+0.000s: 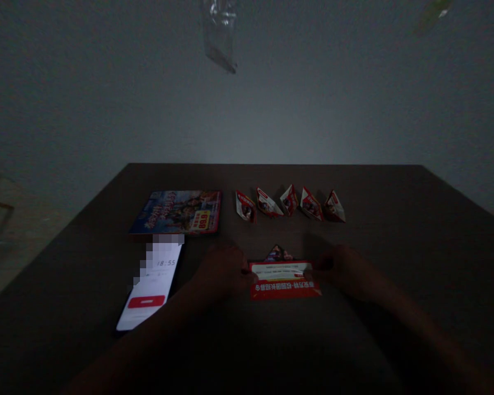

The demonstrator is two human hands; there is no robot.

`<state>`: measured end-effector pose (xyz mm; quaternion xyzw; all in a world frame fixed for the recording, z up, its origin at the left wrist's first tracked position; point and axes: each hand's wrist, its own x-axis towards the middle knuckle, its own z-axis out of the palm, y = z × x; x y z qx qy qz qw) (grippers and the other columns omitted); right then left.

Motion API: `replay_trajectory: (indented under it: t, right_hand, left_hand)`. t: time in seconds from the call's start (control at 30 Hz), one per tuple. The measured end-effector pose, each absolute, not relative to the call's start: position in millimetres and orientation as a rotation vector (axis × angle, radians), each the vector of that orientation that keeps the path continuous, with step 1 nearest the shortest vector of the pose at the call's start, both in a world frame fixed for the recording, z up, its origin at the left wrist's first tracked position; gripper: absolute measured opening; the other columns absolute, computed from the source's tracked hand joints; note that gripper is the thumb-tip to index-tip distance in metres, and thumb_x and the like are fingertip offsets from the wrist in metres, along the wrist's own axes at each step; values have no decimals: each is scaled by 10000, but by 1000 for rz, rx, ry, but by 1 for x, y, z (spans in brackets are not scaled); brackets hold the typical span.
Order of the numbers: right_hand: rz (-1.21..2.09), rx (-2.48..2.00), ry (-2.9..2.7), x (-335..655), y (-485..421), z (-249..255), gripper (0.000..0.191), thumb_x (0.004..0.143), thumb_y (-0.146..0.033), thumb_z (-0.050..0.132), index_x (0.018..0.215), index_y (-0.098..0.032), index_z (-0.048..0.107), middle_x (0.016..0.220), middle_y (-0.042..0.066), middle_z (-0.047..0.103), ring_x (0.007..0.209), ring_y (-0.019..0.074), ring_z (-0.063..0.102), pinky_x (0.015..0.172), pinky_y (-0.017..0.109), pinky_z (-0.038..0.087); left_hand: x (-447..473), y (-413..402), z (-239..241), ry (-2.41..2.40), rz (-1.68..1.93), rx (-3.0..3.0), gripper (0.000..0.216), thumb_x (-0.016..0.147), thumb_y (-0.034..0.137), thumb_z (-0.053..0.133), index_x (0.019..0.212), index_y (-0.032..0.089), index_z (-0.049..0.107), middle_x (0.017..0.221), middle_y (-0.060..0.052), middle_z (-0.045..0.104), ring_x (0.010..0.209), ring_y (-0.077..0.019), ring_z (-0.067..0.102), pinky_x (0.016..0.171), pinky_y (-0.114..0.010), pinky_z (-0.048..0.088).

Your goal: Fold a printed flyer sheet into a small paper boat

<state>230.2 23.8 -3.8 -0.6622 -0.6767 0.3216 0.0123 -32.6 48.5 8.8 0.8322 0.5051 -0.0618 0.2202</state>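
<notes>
A partly folded red and white printed leaflet (286,285) lies low over the dark table in front of me, with a dark folded triangle sticking up at its far edge. My left hand (228,269) pinches its left end, fingers closed. At the opposite end my right hand (341,269) grips the paper, its fingertips partly lost in shadow. Beyond the hands, several folded paper boats stand in a row, among them a left one (246,207), a middle one (288,201) and a right one (334,207).
To the left lies a stack of colourful leaflets (177,211) on the table (379,192). A lit phone (148,296) showing 18:55 rests nearer, beside my left forearm. A pale wall (313,99) rises behind, with a clear plastic bag (220,35) hanging there. The light is dim.
</notes>
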Motion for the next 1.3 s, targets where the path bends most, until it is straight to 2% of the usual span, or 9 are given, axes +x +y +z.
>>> replay_trajectory:
  t: [0.37,0.53,0.63,0.73,0.8,0.97,1.03,1.2,1.3]
  right_hand:
    - [1119,-1944,-1987,249,26,-11,213,667,-339,663,792,-176,722,741,36,726,674,200,648,565,262,450]
    - [1119,-1829,-1906,247,22,-13,430,657,-393,709,1019,-163,677,942,72,709,823,236,650,712,325,485]
    - [956,-1736,-1951,237,20,-16,357,692,-431,690,930,-165,696,964,90,685,873,249,631,768,362,471]
    - [891,-1603,-2047,225,19,-19,181,712,-359,686,795,-199,706,869,51,671,834,220,621,742,338,468]
    - [874,-1592,-2031,219,20,-19,148,733,-342,666,730,-195,690,809,44,668,792,209,621,725,332,469]
    - [1140,-1511,-1757,207,16,-18,252,814,-362,583,991,-188,622,920,60,702,824,202,656,724,323,501]
    - [1171,-1517,-1664,201,15,-19,317,783,-342,620,1050,-176,584,888,60,707,794,202,667,708,323,510]
    - [1216,-1467,-1491,191,18,-19,302,732,-318,668,980,-169,579,773,36,702,746,192,665,702,322,509]
    - [1321,-1425,-1277,191,20,-18,317,687,-353,718,913,-178,581,761,29,688,715,188,659,674,314,514]
  left_hand:
    - [-41,53,0,1359,-111,2191,120,685,313,623,657,228,703,620,10,658,609,-155,599,582,-240,371]
    - [-30,39,6,1491,62,2168,119,710,210,581,777,180,674,777,-32,668,701,-166,605,606,-245,404]
    - [-16,23,6,1533,397,2271,140,765,141,502,860,168,602,886,-62,623,842,-188,567,740,-293,422]
    - [-8,13,-2,1363,706,2397,140,756,96,493,859,164,559,898,-74,591,873,-199,540,760,-311,432]
    - [-9,12,-8,1329,811,2471,130,759,83,475,835,164,543,888,-81,583,859,-207,530,750,-328,434]
    - [-21,11,-11,1228,749,2566,110,778,152,526,886,162,547,930,-78,587,877,-209,526,778,-342,432]
    - [-22,9,-9,1191,656,2573,151,783,219,561,922,160,559,992,-89,589,919,-223,527,807,-358,430]
    - [-17,3,-8,1184,510,2579,424,706,432,668,1005,145,580,1076,-119,589,983,-284,522,859,-440,417]
    - [-16,2,-9,1237,611,2595,470,718,447,652,1060,135,567,1119,-134,579,1019,-300,515,883,-460,409]
